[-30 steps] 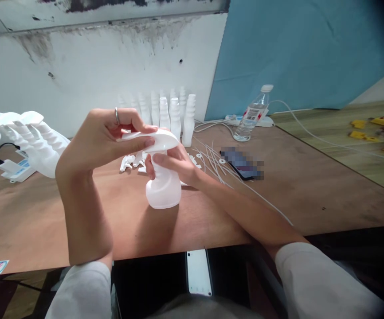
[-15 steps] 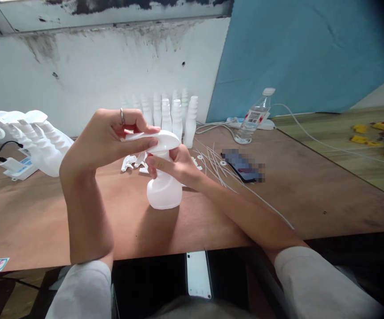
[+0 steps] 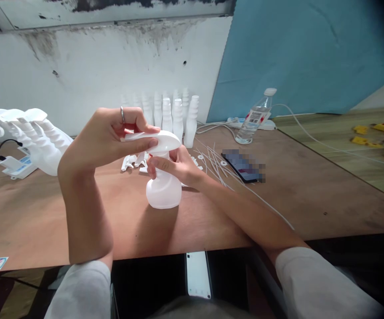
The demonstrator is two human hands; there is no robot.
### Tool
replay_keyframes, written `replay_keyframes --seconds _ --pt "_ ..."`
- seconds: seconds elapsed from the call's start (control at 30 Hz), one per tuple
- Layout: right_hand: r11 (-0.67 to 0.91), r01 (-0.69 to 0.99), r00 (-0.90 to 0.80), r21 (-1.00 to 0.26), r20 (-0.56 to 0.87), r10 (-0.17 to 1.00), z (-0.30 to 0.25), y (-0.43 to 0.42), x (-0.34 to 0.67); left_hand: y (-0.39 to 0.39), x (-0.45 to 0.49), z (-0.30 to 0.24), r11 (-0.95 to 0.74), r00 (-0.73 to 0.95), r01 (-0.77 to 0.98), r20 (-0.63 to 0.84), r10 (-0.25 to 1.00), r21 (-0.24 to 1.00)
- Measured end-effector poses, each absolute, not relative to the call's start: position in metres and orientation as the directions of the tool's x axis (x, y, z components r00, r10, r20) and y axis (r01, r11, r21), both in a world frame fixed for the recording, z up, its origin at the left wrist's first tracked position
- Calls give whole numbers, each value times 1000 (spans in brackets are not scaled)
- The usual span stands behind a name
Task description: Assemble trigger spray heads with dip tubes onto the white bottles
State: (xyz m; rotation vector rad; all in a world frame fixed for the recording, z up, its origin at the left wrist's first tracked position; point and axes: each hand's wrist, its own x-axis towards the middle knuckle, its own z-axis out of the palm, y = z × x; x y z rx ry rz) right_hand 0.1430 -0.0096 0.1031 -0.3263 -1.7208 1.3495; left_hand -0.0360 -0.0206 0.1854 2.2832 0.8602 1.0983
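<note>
- Spray bottle (image 3: 164,191): upright, between both hands
- Head (image 3: 168,141): glossy white, pinched by left hand (image 3: 107,139)
- Neck (image 3: 162,176): gripped by right hand (image 3: 180,167), lower
- Body (image 3: 164,198): cloudy, rounded

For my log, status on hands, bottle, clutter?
Left hand pinching white spray head. Right hand round bottle, just below. Bottle roughly upright. Loose thin tubes beyond right forearm.

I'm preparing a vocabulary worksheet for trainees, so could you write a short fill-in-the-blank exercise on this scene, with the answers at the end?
1. The person's left hand pinches the rounded white plastic spray head and wears a silver-coloured ____.
2. Below it, the translucent white plastic bottle is gripped by the ____ hand.
3. The clear plastic water bottle has a ____ cap.

Missing words: ring; right; white.
</note>
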Motion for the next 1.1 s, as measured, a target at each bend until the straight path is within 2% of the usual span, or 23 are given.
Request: replay_keyframes --seconds 0.2,0.37,0.47,0.83,0.97,1.1 --pt "372 -266 -545 -889 457 703 104 -11 142 -19 -36 185 -694 492 318 513 704 646" --pt "211 -491 -630 -845 512 584 94 2 146 -18 -37 185 -694 487 327 515 706 642" --pt "125 -535 -668 -836 508 544 89 6 147 -16 -38 185 -704 518 314 506 690 638" --pt "228 -533 -567 -815 543 619 90 -14 130 -11 -45 183 -723 546 237 527 652 649" --pt "183 -534 -571 -825 512 642 91 -12 133 -12 -40 184 -738 588 233 512 626 633" --pt "96 -564 -636 -820 505 584 94 -6 136 -10 -36 184 -747 592 237 517 618 621"
